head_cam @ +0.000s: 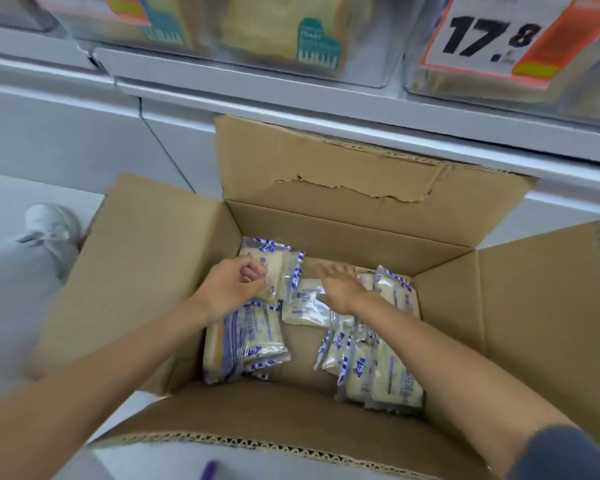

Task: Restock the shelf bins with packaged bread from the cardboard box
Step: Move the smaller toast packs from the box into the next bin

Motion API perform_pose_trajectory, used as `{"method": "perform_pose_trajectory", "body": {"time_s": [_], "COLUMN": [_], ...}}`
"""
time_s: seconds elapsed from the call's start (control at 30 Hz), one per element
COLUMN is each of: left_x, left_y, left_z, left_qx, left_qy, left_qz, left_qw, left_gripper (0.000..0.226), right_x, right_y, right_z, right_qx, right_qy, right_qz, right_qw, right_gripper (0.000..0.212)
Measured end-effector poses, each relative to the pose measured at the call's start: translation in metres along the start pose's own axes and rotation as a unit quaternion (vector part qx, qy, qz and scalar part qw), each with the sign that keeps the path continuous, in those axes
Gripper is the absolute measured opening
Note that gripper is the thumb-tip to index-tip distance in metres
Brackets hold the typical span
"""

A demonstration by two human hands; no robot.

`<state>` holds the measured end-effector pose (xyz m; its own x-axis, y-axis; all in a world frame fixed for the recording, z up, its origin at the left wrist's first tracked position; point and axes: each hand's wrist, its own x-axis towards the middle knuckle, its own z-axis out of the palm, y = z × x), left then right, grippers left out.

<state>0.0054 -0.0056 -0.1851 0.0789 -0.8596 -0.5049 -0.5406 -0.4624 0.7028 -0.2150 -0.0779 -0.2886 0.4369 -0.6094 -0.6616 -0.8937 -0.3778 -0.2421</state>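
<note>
**A:** Where is the packaged bread (246, 344) right now?

**B:** All low in the cardboard box (146, 271), in loose clusters on its floor. None is out yet. The left hand (229, 285) has its fingers curled round the edge of the far-left packet (274, 254). It looks like a pinch on the wrapper, not a hold on the loaf.

**A:** And the other hand?

**B:** The right hand (340, 285) hangs spread and relaxed just above the middle packet (305, 306), gripping nothing.

**A:** So what could go wrong?

**B:** I see 3 risks. The wrappers look slick, so a packet lifted by 1 corner could slide out of the pinch or swing and drop back. A second packet leans against the pinched one and could get dragged up and fall. And soft bread squashes if the fingers clamp too hard.

**A:** Anything beyond the box?

**B:** The torn flap (326, 161) stands upright between the box and the shelf bins (257, 39) overhead, so a rising arm could snag on it. The bins already look full, and the one by the 17.8 price tag (492, 32) could be crammed. A shoe (49, 221) sits near the box's left flap.
</note>
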Motion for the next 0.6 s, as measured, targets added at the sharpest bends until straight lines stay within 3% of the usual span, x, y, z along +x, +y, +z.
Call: {"method": "perform_pose_trajectory", "body": {"time_s": [0.1, 0.2, 0.27, 0.33, 0.4, 0.47, 0.5, 0.6], "left_x": [0.006, 0.011, 0.014, 0.014, 0.010, 0.008, 0.006, -0.001], "left_y": [0.000, 0.004, 0.010, 0.021, 0.032, 0.032, 0.031, 0.020], "left_z": [-0.001, -0.002, 0.001, 0.006, 0.013, 0.014, 0.011, -0.004], "left_qx": [-0.003, -0.013, -0.043, -0.074, -0.121, -0.156, -0.158, -0.157], "left_qy": [-0.003, 0.011, 0.027, -0.003, -0.091, -0.171, -0.173, -0.122], "left_qz": [-0.006, -0.004, -0.007, -0.023, -0.062, -0.081, -0.078, -0.080], "left_qw": [1.000, 1.000, 0.999, 0.997, 0.986, 0.969, 0.969, 0.977], "left_gripper": [0.011, 0.015, 0.030, 0.057, 0.075, 0.059, 0.052, 0.069], "right_x": [0.001, -0.024, -0.047, -0.071, -0.086, -0.097, -0.101, -0.110], "right_y": [0.007, 0.025, 0.033, 0.031, 0.021, 0.011, 0.011, 0.028], "right_z": [0.003, -0.014, -0.036, -0.061, -0.080, -0.091, -0.093, -0.083], "right_qx": [0.057, 0.171, 0.223, 0.283, 0.341, 0.365, 0.363, 0.331], "right_qy": [0.041, 0.067, 0.109, 0.126, 0.123, 0.124, 0.120, 0.093], "right_qz": [-0.012, -0.030, -0.055, -0.086, -0.115, -0.132, -0.125, -0.066], "right_qw": [0.997, 0.983, 0.967, 0.947, 0.925, 0.913, 0.915, 0.937], "right_gripper": [0.032, 0.018, 0.013, 0.015, 0.017, 0.026, 0.035, 0.059]}}
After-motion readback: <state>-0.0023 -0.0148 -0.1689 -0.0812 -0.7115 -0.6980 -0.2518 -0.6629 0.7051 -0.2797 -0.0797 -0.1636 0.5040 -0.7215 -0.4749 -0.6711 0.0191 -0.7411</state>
